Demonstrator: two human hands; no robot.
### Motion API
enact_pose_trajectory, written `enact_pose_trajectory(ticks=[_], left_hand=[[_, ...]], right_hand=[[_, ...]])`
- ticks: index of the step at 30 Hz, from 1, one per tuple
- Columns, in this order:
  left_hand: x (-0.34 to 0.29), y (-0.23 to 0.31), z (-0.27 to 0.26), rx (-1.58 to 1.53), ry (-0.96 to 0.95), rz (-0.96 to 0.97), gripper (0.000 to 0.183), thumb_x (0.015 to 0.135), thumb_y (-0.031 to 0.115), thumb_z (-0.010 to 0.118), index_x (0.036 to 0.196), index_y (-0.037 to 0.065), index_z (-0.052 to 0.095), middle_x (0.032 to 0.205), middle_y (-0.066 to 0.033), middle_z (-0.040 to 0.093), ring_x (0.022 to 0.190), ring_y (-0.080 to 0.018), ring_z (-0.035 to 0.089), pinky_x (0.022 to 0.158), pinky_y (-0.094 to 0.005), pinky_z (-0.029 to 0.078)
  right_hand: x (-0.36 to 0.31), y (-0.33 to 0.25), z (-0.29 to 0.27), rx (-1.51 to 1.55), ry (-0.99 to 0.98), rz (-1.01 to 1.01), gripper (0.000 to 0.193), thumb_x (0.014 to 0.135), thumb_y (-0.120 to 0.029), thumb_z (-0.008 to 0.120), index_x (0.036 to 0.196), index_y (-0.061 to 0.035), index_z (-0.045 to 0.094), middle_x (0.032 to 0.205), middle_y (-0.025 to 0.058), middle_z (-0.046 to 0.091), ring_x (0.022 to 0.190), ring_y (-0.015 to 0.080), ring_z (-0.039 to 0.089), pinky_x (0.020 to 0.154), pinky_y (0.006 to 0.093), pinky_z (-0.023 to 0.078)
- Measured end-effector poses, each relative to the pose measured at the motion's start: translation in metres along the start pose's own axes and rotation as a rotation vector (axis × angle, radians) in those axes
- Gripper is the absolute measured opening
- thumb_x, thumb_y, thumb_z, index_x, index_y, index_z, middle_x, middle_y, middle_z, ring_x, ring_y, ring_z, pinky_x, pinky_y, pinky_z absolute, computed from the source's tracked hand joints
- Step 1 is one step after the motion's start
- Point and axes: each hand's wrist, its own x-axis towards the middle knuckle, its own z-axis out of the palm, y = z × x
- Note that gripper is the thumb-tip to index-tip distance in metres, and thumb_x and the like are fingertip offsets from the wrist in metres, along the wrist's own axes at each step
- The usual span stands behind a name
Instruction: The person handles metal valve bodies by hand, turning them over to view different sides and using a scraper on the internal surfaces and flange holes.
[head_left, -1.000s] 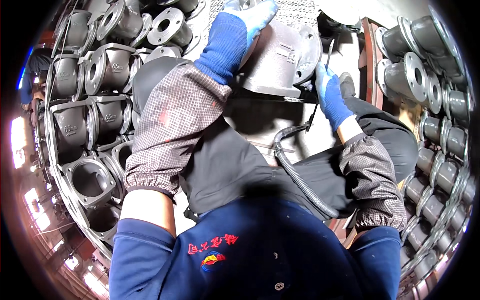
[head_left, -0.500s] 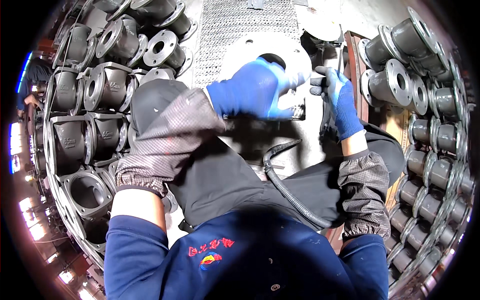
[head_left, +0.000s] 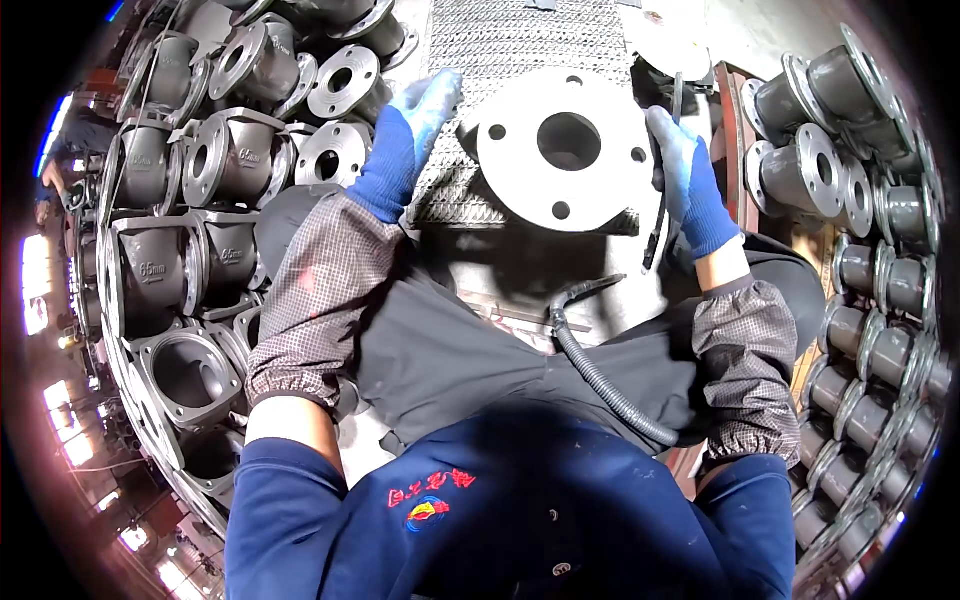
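Note:
A pipe fitting with a pale round flange point(head_left: 515, 195) faces up in front of me, with a wide centre bore and several bolt holes. It stands on the grey textured work surface point(head_left: 460, 190). My left hand point(head_left: 418, 125), in a blue glove, is raised left of the flange, fingers stretched and apart from it, holding nothing. My right hand point(head_left: 688, 180), gloved alike, is at the flange's right edge with its fingers extended; whether it touches the rim is unclear. A thin dark rod point(head_left: 678, 95) runs beside and partly behind this hand.
Grey flanged castings point(head_left: 235, 160) are stacked on the left, and flanged pipe pieces point(head_left: 800, 175) on the right. A ribbed black hose point(head_left: 600, 385) lies across my lap. A reddish-brown upright edge point(head_left: 735, 140) stands right of my right hand.
My left hand has drawn back leftward off the flange, uncovering its bore and holes. My right hand has turned, its fingers now pointing up along the flange's edge. The view has shifted slightly.

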Motion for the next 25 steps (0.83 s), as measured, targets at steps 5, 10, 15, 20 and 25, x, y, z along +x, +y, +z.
enact_pose_trajectory(ticks=[5,10,15,20,25], left_hand=[[0.004,-0.010,0.010,0.088,-0.238,-0.222,0.056,0.094,0.046,0.037,0.121,-0.001,0.049,0.112,-0.0126,0.057,0.100,-0.0156,0.057,0.089,-0.0280,0.045],[0.003,-0.013,0.002,-0.032,-0.295,-0.324,0.056,0.093,0.046,0.038,0.121,-0.001,0.049,0.112,-0.0131,0.057,0.097,-0.0158,0.058,0.086,-0.0279,0.047],[-0.001,-0.030,-0.021,-0.259,-0.224,-0.423,0.056,0.093,0.047,0.038,0.121,0.000,0.049,0.112,-0.0136,0.058,0.095,-0.0160,0.060,0.083,-0.0278,0.050],[-0.013,-0.040,-0.042,-0.375,-0.096,-0.419,0.054,0.093,0.045,0.038,0.123,0.001,0.047,0.110,-0.0142,0.059,0.090,-0.0168,0.062,0.077,-0.0280,0.054],[0.018,-0.079,-0.036,0.296,-0.222,0.286,0.044,0.094,0.031,0.042,0.127,0.001,0.041,0.121,-0.0127,0.052,0.106,-0.0205,0.053,0.093,-0.0287,0.043]], right_hand=[[0.000,-0.007,0.015,0.035,0.047,-0.011,0.030,0.090,-0.034,0.046,0.081,-0.0068,0.054,0.060,-0.0031,0.043,0.046,0.0048,0.039,0.041,0.0196,0.031],[-0.013,-0.005,0.029,-0.119,-0.094,-0.323,0.025,0.094,-0.019,0.039,0.092,-0.0006,0.056,0.074,0.0007,0.050,0.062,0.0075,0.048,0.058,0.0227,0.045],[-0.025,-0.007,0.063,-0.203,-0.124,-0.710,0.022,0.086,-0.012,0.051,0.100,0.0038,0.058,0.075,0.0064,0.057,0.070,0.0134,0.054,0.062,0.0249,0.045],[-0.028,-0.015,0.092,-0.258,-0.209,-0.917,0.022,0.088,-0.016,0.053,0.098,0.0010,0.061,0.068,0.0029,0.057,0.061,0.0078,0.048,0.056,0.0241,0.042],[-0.035,-0.023,0.097,0.029,-0.355,-0.591,0.023,0.085,-0.018,0.057,0.103,-0.0053,0.060,0.090,0.0099,0.065,0.084,0.0178,0.062,0.076,0.0286,0.048]])
